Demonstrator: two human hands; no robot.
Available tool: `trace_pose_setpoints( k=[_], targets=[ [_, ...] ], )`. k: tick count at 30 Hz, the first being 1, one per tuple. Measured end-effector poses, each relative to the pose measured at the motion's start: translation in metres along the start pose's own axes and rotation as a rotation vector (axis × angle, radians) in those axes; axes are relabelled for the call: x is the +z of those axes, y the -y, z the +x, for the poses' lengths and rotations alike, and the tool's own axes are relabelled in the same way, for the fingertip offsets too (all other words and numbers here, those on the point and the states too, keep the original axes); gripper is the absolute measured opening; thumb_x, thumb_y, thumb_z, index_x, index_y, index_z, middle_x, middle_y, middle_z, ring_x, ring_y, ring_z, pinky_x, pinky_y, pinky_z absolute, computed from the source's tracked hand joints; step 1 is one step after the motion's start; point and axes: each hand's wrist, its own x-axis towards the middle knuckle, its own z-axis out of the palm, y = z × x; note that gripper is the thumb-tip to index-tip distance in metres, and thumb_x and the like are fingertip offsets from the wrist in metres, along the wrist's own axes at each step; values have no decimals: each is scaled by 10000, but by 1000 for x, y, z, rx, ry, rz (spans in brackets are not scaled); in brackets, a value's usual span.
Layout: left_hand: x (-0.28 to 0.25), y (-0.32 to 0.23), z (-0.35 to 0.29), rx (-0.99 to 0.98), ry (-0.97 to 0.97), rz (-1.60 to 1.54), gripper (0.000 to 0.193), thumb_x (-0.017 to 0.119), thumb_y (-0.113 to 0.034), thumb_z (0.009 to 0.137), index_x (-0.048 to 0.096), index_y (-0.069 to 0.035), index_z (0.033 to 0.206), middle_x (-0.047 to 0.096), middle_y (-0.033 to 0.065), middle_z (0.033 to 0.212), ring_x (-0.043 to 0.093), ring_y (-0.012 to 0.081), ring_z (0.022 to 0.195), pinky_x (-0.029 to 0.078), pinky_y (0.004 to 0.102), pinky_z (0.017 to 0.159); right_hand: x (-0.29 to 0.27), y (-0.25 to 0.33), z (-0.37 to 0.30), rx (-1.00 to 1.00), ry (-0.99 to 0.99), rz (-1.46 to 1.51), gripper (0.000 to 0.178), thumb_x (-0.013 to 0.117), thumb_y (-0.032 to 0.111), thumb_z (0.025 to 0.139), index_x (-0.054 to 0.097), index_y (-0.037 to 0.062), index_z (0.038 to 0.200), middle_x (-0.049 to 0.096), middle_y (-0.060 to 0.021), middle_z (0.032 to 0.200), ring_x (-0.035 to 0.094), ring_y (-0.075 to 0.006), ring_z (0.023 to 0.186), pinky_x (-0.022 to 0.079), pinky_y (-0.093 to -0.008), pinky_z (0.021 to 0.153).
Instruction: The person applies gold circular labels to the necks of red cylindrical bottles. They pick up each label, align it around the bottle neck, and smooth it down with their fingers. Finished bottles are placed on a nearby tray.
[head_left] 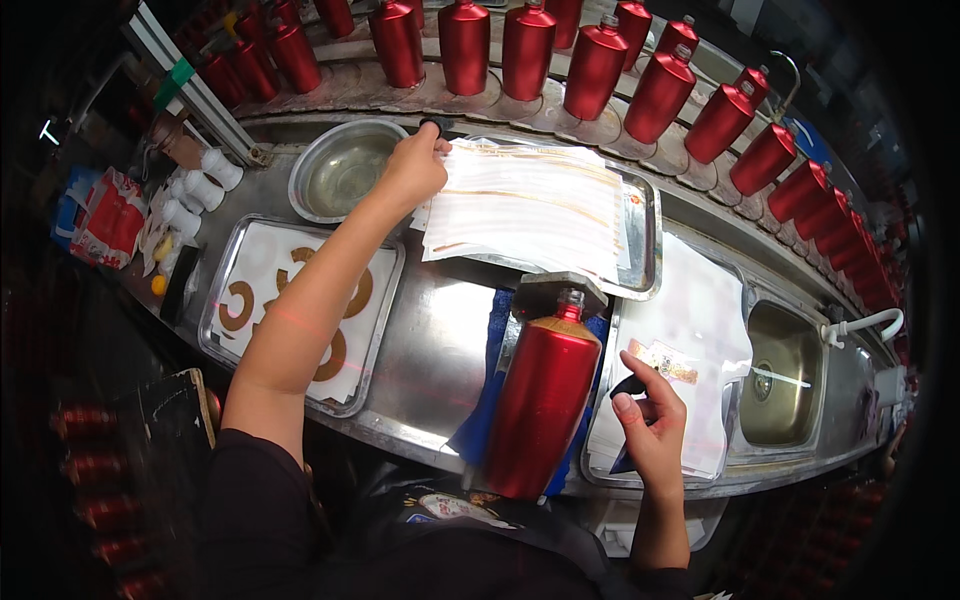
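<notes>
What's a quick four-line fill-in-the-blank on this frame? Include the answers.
1. The large bottle at the picture's lower centre has a shiny ____ body.
2. The hand nearer the round metal bowl is the person's ____ one.
3. Curved gold pieces lie on a ____ sheet.
4. The sink is to the ____ of the large bottle.

Missing words: red; left; white; right.

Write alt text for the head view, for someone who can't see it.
A person's left hand is at the upper-left corner of gold-striped white sheets on a metal tray, while the right hand hovers beside a metallic red bottle at the front of a steel counter. Other red bottles line the far side.
</notes>
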Motion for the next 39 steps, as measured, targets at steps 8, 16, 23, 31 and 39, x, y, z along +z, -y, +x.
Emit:
trace_pose_setpoints(
  k=[8, 16, 23, 31, 39],
  targets=[
    [8, 11, 5, -96, 57, -147, 280, 711, -63, 768, 508, 7, 949, 719, 102, 1065, 671, 210, 859, 548, 342, 759, -1, -3, 12, 30, -10, 6, 428, 738, 115, 910, 648, 5, 1314, 561, 23, 835, 405, -11, 584, 334, -177, 542],
    [16, 16, 10, 38, -53, 72, 286, 730, -88, 734, 524, 1, 911, 719, 123, 1022, 671, 273, 874, 539, 404, 784, 0, -10, 13, -27, -53, 25, 411, 745, 116, 906, 664, 6, 1295, 573, 18, 840, 419, -16, 601, 355, -180, 557],
    [25, -5, 17, 397, -301, 374, 129, 685, -58, 762, 580, -67, 836, 675, 109, 788, 647, 340, 891, 460, 496, 799, -10, -8, 15, -54, -82, 5, 401, 733, 86, 906, 667, 11, 1294, 595, 13, 845, 422, -12, 603, 348, -190, 549],
    [1, -117, -8, 267, -33, -170, 204, 673, -69, 854, 566, -5, 1015, 686, 85, 875, 660, 170, 834, 517, 307, 794, -34, 34, 111, -437, -272, -369, 493, 757, 117, 805, 680, 78, 1290, 519, -27, 859, 398, -80, 591, 345, -245, 549],
    [-42, -199, -32, 545, 18, -414, 341, 685, -52, 874, 601, 0, 1200, 680, 52, 969, 647, 132, 910, 513, 287, 838, -15, 90, 237, -454, 193, -216, 251, 752, 121, 902, 714, 2, 1119, 678, 34, 921, 538, -17, 760, 448, -225, 663]
  ],
)
